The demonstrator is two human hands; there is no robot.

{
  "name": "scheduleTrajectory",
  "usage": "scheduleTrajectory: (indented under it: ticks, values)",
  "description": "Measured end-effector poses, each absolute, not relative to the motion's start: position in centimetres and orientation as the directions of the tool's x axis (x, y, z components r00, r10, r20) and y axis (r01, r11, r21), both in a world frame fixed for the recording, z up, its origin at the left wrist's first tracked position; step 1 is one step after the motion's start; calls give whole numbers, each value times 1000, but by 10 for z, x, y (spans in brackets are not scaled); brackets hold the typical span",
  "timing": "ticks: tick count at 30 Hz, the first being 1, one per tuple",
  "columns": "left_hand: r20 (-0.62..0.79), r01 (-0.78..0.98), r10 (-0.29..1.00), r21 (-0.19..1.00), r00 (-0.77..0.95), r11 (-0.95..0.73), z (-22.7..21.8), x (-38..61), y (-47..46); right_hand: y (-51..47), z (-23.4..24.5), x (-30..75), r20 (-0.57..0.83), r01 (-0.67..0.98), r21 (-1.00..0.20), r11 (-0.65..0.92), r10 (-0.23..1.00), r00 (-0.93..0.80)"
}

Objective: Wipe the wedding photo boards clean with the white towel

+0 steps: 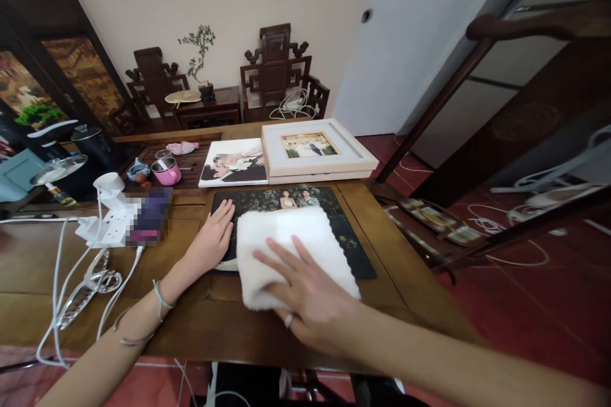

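Note:
A dark photo panel (356, 254) showing a couple lies flat on the wooden table. My left hand (217, 232) rests on its left edge, fingers stretched out and holding nothing. Over the middle and lower part of the panel spreads a fluffy white cloth (310, 229) with a scalloped edge. My right hand (305, 286) presses on this cloth from above, its upper fingers spread and a lower finger tucked into a fold; a ring shows on it. The cloth hides much of the panel and hangs past its near edge.
Behind the panel lie a white-framed picture (356, 165) and a smaller photo board (233, 168). To the left are a white power strip (112, 222) with cables, a clear plastic object (90, 283), a pink cup (167, 172) and a dark pot (90, 143). A wooden chair (482, 44) stands right.

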State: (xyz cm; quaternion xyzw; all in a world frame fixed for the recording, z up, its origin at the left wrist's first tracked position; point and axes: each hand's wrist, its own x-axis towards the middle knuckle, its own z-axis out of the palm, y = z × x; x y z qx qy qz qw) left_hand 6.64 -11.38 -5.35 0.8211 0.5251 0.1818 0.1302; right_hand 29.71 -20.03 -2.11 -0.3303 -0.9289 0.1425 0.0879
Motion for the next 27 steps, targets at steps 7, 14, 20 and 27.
scheduleTrajectory:
  ticks: [7, 14, 20, 27]
  values:
    - [155, 819, 915, 410, 371, -402, -54, 66, -113, -188, -11, 282, -15, 636, -328, 699, 669, -743]
    - [185, 798, 902, 422, 389, -431, -55, 64, -112, -93, -15, 267, 67, 714, -167, 680, 730, -680]
    - [200, 799, 901, 416, 385, -434, -59, 63, -112, -126, -12, 280, 54, 640, -222, 736, 665, -745]
    - [174, 814, 904, 393, 390, -427, -57, 65, -112, -217, -20, 289, 59, 563, -352, 748, 618, -784]
